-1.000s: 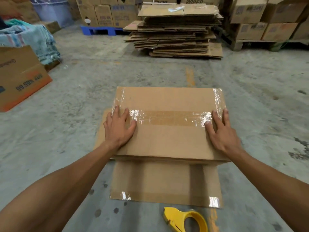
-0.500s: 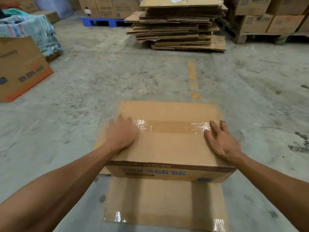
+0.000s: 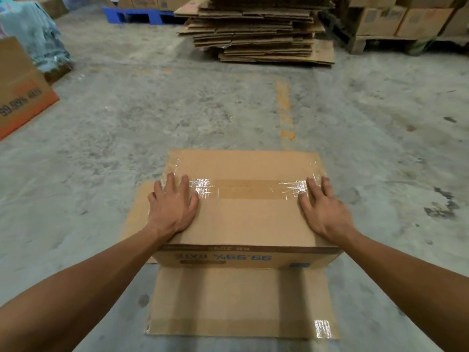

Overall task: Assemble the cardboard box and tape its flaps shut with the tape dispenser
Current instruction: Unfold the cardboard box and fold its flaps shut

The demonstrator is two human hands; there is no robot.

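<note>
cardboard box (image 3: pixel 243 219) taped; left hand (image 3: pixel 172 204), right hand (image 3: pixel 322 209) flat at top's side edges, grip apart; bare floor (image 3: pixel 228 102) beyond.

Grey concrete floor (image 3: pixel 228 102) carries the taped box (image 3: pixel 243 219) (under both palms), a cardboard stack (image 3: pixel 256 31) far beyond, pallets behind.

Hands (image 3: pixel 172 207): two, laid flat on the box
Assembled, taped boxes (image 3: pixel 243 219): one
Flattened-cardboard stacks (image 3: pixel 256 29): one
Blue pallets (image 3: pixel 137 15): one
Wooden pallets (image 3: pixel 380 43): one
</note>
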